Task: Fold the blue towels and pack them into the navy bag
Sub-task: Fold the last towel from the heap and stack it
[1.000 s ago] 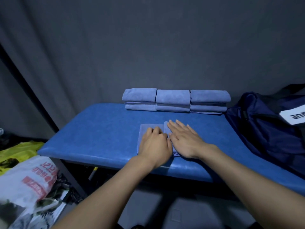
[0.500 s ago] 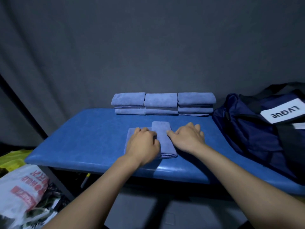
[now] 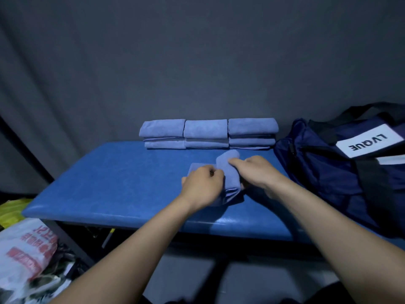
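A small folded blue towel lies near the front of the blue padded table. My left hand grips its left side with curled fingers. From the right, my right hand holds the towel, whose right part is raised and rolled over. Several folded blue towels sit in three stacks at the table's back edge. The navy bag, with a white LVQUE label, rests at the right end of the table.
A dark grey curtain hangs close behind the table. Left of the table, on the floor, lie a white printed plastic bag and a yellow one. The table's left half is bare blue padding.
Both hands went from pressing flat on the towel to curling round it. The towel's right part has lifted and turned toward the bag. The view shifted right.
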